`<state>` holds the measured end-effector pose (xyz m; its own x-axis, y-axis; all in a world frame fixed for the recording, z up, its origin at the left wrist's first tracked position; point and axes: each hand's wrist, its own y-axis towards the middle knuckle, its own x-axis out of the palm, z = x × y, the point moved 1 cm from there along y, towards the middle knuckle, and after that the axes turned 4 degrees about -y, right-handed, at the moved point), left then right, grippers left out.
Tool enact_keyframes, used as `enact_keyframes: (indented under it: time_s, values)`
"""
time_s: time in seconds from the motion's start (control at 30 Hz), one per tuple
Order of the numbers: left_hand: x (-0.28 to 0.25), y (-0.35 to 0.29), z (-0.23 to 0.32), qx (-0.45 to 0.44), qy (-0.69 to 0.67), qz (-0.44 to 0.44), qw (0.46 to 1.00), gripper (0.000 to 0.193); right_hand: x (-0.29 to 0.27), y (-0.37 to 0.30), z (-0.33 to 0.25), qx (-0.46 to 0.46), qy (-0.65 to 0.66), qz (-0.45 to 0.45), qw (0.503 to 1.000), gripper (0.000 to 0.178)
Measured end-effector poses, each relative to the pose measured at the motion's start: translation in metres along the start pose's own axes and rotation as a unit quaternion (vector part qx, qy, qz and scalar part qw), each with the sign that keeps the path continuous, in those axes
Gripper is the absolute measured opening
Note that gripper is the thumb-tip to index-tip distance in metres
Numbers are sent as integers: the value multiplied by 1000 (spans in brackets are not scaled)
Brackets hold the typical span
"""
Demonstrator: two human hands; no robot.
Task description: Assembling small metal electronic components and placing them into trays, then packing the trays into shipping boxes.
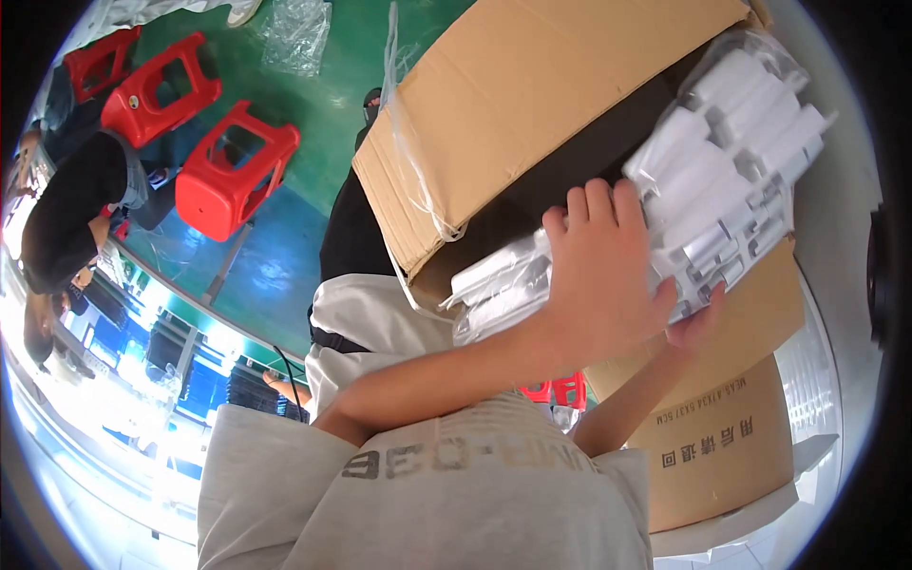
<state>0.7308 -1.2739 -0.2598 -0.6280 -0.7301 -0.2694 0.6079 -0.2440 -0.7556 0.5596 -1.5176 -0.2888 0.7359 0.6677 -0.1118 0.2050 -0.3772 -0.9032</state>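
A bundle of white tubular pieces [731, 180] in clear plastic lies at a slant over the opening of a large cardboard box [513, 95]. More of the bagged white pieces [503, 290] show to the left, nearer my body. My left hand [603, 271] reaches across the bundle, fingers bent over its far side and thumb toward the near edge. At that near edge my right hand [696, 321] grips from below, its thumb and fingertips against the white ends; its palm is partly hidden. The exact kind of the pieces is unclear.
A second cardboard box [717, 446] stands at the lower right. Plastic straps [418, 171] hang over the large box's flap. Red stools [233, 171] stand on the green floor at left, near a seated person [81, 199] at a brightly lit workbench. A clear plastic bag [296, 36] lies beyond.
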Motion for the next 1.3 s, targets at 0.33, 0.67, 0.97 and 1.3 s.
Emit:
enact_keyframes:
  time_s: [0.33,0.67,0.97,1.3]
  values:
    - [-19,-32,1,97,-50,0,994,69,-61,-44,-4,-140,17,-24,990,75]
    - [-46,-108,30,16,-298,-101,949,37,3,-180,-62,-97,81,83,989,55]
    - [-43,-118,41,38,-319,-181,929,28,-26,-173,-42,-132,168,-95,972,54]
    - [-83,-121,14,4,-250,-67,966,38,-6,-154,-6,-160,156,-145,964,42]
